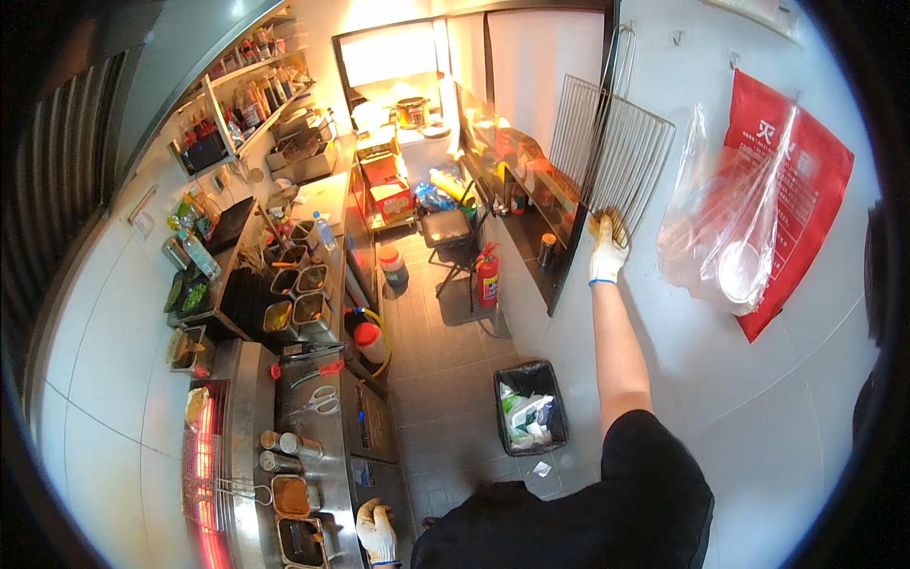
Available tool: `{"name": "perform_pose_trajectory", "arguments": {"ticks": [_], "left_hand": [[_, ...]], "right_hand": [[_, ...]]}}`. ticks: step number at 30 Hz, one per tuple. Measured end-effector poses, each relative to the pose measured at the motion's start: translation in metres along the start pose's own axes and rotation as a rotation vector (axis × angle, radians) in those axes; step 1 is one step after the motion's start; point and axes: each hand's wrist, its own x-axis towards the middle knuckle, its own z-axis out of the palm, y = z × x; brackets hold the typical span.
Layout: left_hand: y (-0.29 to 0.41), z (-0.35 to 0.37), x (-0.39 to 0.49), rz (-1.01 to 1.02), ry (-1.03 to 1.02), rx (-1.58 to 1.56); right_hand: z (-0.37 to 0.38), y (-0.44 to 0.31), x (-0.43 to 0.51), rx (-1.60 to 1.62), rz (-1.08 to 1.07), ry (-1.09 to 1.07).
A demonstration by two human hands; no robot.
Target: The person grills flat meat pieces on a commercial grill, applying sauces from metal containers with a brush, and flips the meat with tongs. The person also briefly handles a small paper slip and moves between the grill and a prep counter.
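Observation:
My right hand (608, 250), in a white work glove with a blue cuff, reaches up the right-hand wall. Its fingers are closed on the lower edge of a wire grill rack (633, 156), which hangs by a long wire handle beside a second wire rack (567, 128). Low in the view, my left hand (377, 532), also gloved, is beside the front edge of the steel counter (334, 455). Its fingers are partly curled, and their inner side is hidden. Left of it, a wire grill with handle (242, 491) lies over a glowing red heater (205, 455).
On the counter are scissors (323, 400), shaker jars (302, 446), a pan of brown powder (291, 496) and several sauce pans (311, 309). A lined bin (532, 444), a fire extinguisher (488, 277) and a folding chair (448, 231) stand on the floor. A red pouch (817, 185) hangs right.

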Motion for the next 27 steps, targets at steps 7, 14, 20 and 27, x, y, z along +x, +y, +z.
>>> {"name": "perform_pose_trajectory", "arguments": {"ticks": [7,14,20,27], "left_hand": [[0.031,-0.002,-0.024,0.075,-0.035,0.252],[0.063,0.004,-0.008,0.408,0.138,0.332],[0.126,-0.029,-0.003,0.541,0.370,0.737],[0.192,-0.098,0.025,0.844,0.662,1.154]], "right_hand": [[0.029,-0.023,-0.003,-0.122,0.029,-0.024],[0.011,-0.049,-0.078,-0.130,-0.030,-0.351],[0.001,-0.035,-0.157,-0.861,-0.248,-0.977],[0.132,-0.076,-0.269,-0.407,0.617,-1.612]]}}
